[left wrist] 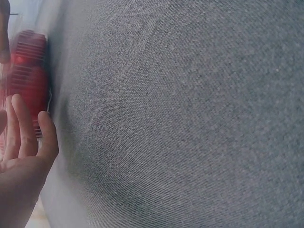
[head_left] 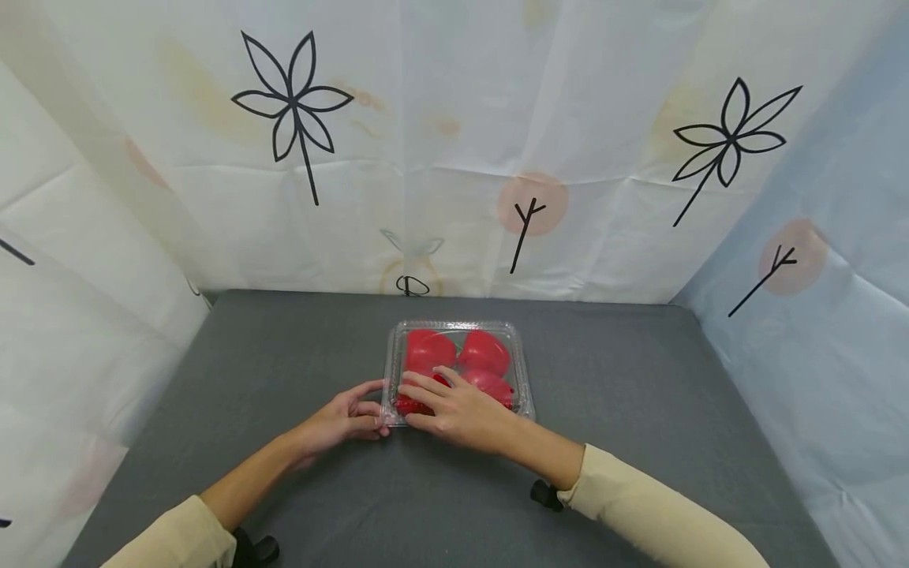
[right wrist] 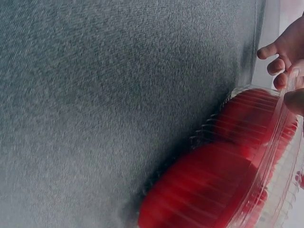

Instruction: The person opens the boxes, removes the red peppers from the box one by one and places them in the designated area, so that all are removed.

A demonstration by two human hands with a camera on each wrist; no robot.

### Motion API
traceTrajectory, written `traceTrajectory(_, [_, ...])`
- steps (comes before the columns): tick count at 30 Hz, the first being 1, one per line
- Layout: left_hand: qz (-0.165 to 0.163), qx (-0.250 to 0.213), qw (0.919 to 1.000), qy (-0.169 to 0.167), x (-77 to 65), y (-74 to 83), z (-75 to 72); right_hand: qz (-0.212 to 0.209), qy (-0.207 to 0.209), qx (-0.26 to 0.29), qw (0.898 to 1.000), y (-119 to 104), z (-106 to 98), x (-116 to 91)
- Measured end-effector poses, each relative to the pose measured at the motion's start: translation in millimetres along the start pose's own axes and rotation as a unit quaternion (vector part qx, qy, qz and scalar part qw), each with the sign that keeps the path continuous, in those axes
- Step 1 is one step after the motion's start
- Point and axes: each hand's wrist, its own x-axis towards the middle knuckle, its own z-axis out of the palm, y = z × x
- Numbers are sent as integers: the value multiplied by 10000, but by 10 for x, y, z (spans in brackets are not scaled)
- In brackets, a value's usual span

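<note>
A clear plastic clamshell box (head_left: 523,379) with ridged sides lies on the grey cloth, with several red rounded pieces (head_left: 485,352) showing through it. At its near left corner my left hand (head_left: 349,414) holds the edge, with bent fingers against the side and rim. My left fingers (left wrist: 28,137) also show beside the ridged wall in the left wrist view. Across the box's top lies my right hand (head_left: 454,408), fingers spread and fairly straight, covering part of the near left contents. The right wrist view shows the box's rim (right wrist: 268,175) close up.
Grey cloth (head_left: 611,379) covers the table around the box. White printed fabric (head_left: 440,150) hangs behind the table and at both sides. Black wrist straps (head_left: 545,495) show near the cream sleeves (head_left: 653,505).
</note>
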Motion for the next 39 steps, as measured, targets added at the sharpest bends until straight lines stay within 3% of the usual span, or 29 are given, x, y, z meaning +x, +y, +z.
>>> traceTrajectory(6, [2,-70,9999,-97,26,-26,-6,-95,227,211,9995,-35,44,42])
traceTrajectory(16, [88,-59,9999,-83,30,-24,8,112,378,500,9980,-80,67,52])
traceTrajectory(24, [-9,-65,10000,13,42,-27,22,243,630,413,9969,-127,97,62])
traceTrajectory(39, [212,63,9997,49,65,-50,78,731,1190,454,9892,-281,154,109])
